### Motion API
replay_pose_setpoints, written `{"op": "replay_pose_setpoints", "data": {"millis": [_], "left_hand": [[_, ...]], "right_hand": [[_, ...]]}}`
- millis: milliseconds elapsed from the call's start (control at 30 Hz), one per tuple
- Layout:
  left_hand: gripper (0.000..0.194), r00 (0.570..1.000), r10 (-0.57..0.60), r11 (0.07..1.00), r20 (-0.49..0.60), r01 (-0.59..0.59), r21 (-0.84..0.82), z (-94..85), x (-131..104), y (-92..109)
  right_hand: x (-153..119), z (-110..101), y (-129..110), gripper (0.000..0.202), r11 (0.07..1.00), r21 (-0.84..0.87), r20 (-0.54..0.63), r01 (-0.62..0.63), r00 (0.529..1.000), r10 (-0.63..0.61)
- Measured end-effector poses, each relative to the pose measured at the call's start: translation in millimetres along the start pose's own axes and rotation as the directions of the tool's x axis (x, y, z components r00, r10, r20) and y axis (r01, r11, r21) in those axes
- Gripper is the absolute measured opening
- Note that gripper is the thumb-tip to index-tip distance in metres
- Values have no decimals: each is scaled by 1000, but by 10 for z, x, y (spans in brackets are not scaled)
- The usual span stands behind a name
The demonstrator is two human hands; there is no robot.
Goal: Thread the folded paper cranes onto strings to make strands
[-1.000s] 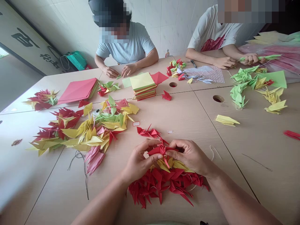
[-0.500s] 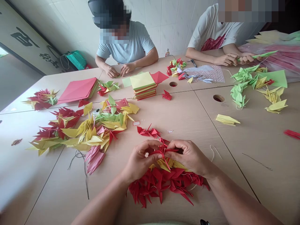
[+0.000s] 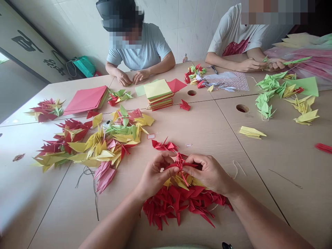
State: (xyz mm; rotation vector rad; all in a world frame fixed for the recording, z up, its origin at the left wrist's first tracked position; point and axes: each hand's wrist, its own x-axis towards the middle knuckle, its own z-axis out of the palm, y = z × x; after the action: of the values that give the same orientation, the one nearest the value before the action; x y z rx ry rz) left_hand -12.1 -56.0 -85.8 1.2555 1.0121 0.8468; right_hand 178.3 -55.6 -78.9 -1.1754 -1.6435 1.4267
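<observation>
Between my two hands is a red folded paper crane, its parts spread to both sides. My left hand pinches its left side between thumb and fingers. On the right side, my right hand grips it the same way. Just beyond lie more red cranes, joined by a thin string. Under and in front of my hands are yellow folded papers and a heap of red cranes with pale string among them.
A large mixed pile of folded cranes lies at left. Behind it are red sheets and a stack of yellow paper. Two people sit across the table, one holding green paper strips. Green cranes lie at right.
My left fingers have shifted slightly on the red crane, and its upright middle part looks a little different. Across the table, the right-hand person's hands have moved slightly with the green strips.
</observation>
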Motion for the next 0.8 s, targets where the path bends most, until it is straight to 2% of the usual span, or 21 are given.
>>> {"op": "replay_pose_setpoints", "data": {"millis": [167,300,467,600,800], "left_hand": [[48,997,60,968,40,-68,241,-17,-2,46],[47,995,64,924,76,-88,373,14,-8,57],[29,996,56,917,74,-81,391,22,0,59],[25,999,33,928,40,-46,370,7,8,61],[23,999,48,966,16,-51,254,-9,14,22]], "right_hand": [[-10,-29,-10,13,986,160,17,-46,999,44],[-24,-35,5,15,962,260,38,-85,996,78],[-23,-33,26,18,942,319,63,-105,994,89],[-6,-39,21,20,942,323,63,-94,995,78],[7,-69,-1,18,981,191,-78,43,997,-29]]}}
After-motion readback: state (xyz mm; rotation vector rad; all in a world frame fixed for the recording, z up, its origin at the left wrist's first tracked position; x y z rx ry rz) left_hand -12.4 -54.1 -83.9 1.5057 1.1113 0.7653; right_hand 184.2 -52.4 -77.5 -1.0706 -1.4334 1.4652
